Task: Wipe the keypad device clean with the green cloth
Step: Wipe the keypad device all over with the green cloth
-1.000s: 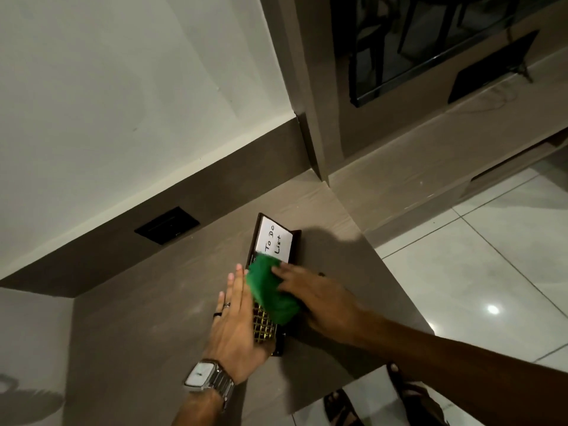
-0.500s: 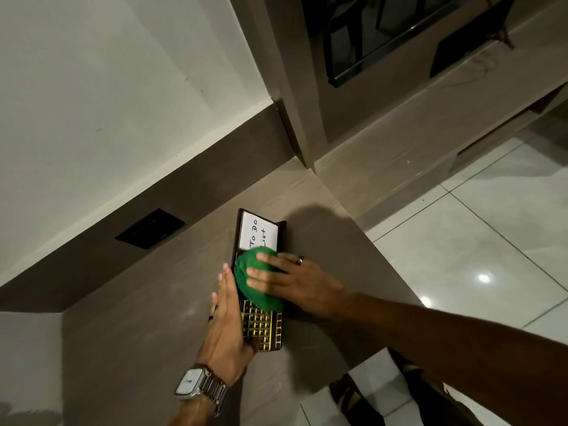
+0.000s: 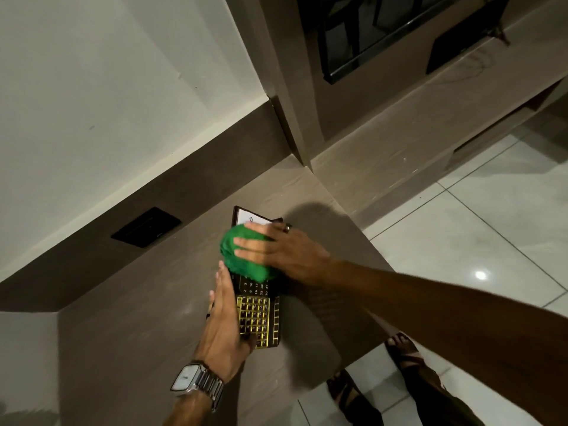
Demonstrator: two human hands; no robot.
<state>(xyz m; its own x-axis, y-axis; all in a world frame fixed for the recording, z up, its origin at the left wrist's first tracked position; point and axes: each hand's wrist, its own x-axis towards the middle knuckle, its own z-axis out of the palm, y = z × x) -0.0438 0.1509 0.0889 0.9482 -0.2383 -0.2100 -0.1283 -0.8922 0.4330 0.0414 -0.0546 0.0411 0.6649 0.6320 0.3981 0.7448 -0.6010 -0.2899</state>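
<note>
A dark keypad device (image 3: 258, 318) with gold-edged keys lies flat on the brown counter (image 3: 138, 318). Its white note panel (image 3: 246, 216) at the far end is mostly hidden. A bunched green cloth (image 3: 242, 259) lies over the device's upper half. My right hand (image 3: 276, 250) presses flat on the cloth, fingers spread. My left hand (image 3: 226, 321), with a wristwatch, rests flat against the device's left edge, fingers straight and together.
A black wall socket (image 3: 146, 227) sits in the brown backsplash to the left. The counter's edge runs close to the right of the device, with white floor tiles (image 3: 476, 241) and my sandalled feet (image 3: 402, 352) below. A cabinet with a dark glass panel (image 3: 368, 35) stands behind.
My right hand has slid the green cloth from the keys up toward the note panel, uncovering the gold keys and covering most of the note. The left hand has stayed at the device's left edge.
</note>
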